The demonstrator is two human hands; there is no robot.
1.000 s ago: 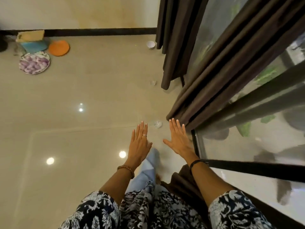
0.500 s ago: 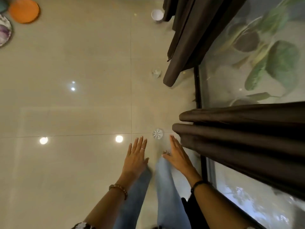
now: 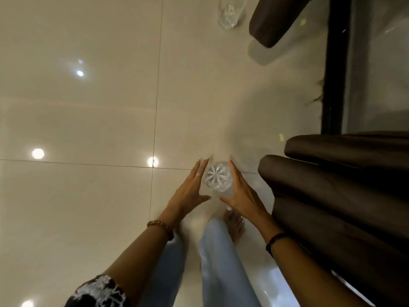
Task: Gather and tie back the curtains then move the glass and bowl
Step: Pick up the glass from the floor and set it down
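Glass point(image 3: 219, 180), cut-pattern base, stands upright on the floor point(image 3: 88, 107), seen from straight above, right at the tile seam crossing. Both hands flank it. Left hand point(image 3: 190, 191): fingers point(image 3: 200, 171) straight and together, ring on one, thumb spread out below the glass; fingers just beside the glass's left side, contact unclear. Right hand point(image 3: 241, 193): fingers straight along the glass's right side, thumb angled in under it, palm edge appears to touch the glass; blur makes that uncertain. Neither hand curls round anything, so both are wide, holding nothing.

Second glass point(image 3: 231, 12) stands far up the floor, cut by the top edge, well apart from the first. Brown curtain point(image 3: 343, 196) hangs in thick folds just right of the right hand, not touching it. Another curtain end point(image 3: 274, 23) hangs near the second glass. Dark window frame point(image 3: 334, 74) runs down the right side between the two curtain parts.

Beaded bracelet point(image 3: 160, 227) on left wrist, dark band point(image 3: 275, 239) on right wrist. Pale jeans point(image 3: 217, 262) and a bare foot point(image 3: 233, 224) below the hands. Patterned sleeve point(image 3: 97, 293) at bottom left. Ceiling lights reflect on the tiles.
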